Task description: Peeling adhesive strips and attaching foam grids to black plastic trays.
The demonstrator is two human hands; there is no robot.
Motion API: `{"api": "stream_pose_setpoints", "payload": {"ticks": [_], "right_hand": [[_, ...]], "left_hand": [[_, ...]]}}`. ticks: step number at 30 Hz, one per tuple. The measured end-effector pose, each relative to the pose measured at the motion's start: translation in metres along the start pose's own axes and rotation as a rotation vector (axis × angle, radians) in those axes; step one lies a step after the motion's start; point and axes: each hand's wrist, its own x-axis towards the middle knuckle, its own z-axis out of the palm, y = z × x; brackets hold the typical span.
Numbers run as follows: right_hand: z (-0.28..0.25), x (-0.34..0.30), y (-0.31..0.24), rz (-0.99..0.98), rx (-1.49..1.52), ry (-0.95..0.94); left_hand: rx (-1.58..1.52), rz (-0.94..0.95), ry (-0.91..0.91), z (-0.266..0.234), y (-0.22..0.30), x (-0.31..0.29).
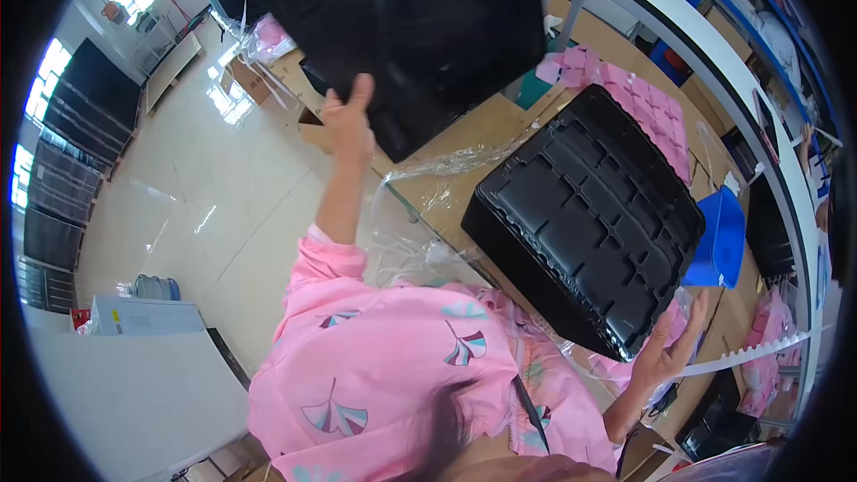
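Observation:
My left hand grips the near left edge of a large black plastic tray, raised over the far side of the table. The tray's far end runs out of view. In front of me on the table rests a thick stack of black moulded trays, its top divided into several shallow compartments. Beside the near right corner of that stack is my right hand, fingers stretched and thumb apart, holding nothing. Whether it touches the stack I cannot tell.
Pink moulded packing sheets lie behind the stack, and a blue bin stands to its right. Clear plastic film trails along the table. A white curved frame arches over the right side. Tall black stacks line the left wall.

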Motion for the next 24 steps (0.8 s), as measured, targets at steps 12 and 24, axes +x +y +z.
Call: {"api": "stream_pose_setpoints", "payload": {"ticks": [12,24], "right_hand": [[0.033,0.000,0.005,0.125,-0.066,-0.184],[0.038,-0.012,0.004,0.246,-0.106,-0.269]], "left_hand": [[-0.310,-0.628,0.309,-0.095,-0.218,0.159],[1.031,-0.355,0.366,-0.049,-0.181,0.127]]}}
